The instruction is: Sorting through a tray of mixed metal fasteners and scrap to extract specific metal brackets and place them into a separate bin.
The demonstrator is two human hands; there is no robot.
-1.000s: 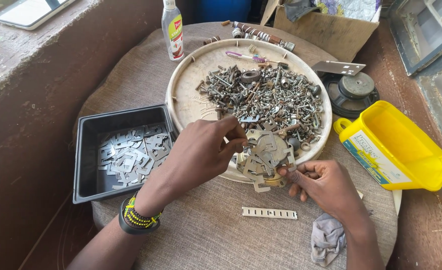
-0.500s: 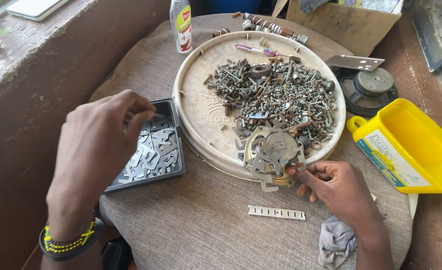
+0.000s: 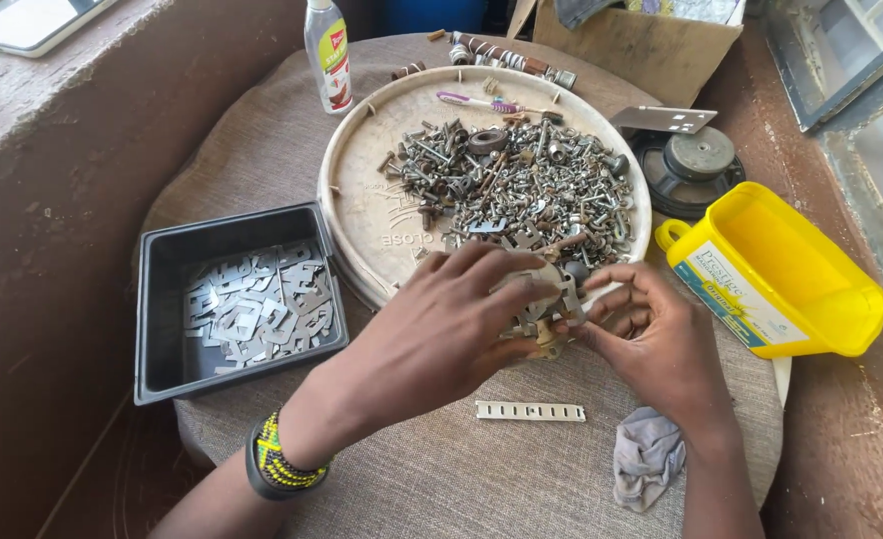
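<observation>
At the near rim of the round tray (image 3: 353,215), both hands meet over a small metal assembly (image 3: 546,299). The left hand (image 3: 441,334) curls over it from the left, fingers closed on its top; the right hand (image 3: 651,334) pinches its right edge between thumb and fingertips. So both grip the one piece, which sits half on the tray's rim, half over the cloth-covered table (image 3: 431,479).

Beside the left forearm, the black bin (image 3: 157,329) holds a shallow layer of flat stamped plates (image 3: 257,309), so some sorting looks done. Much seems left: the heap of screws and bolts (image 3: 516,185) fills most of the tray. I cannot tell whether the assembly is coming apart.

A slotted strip (image 3: 529,410) and a grey rag (image 3: 646,454) lie near the right wrist; a yellow jug (image 3: 776,269) lies to the right.
</observation>
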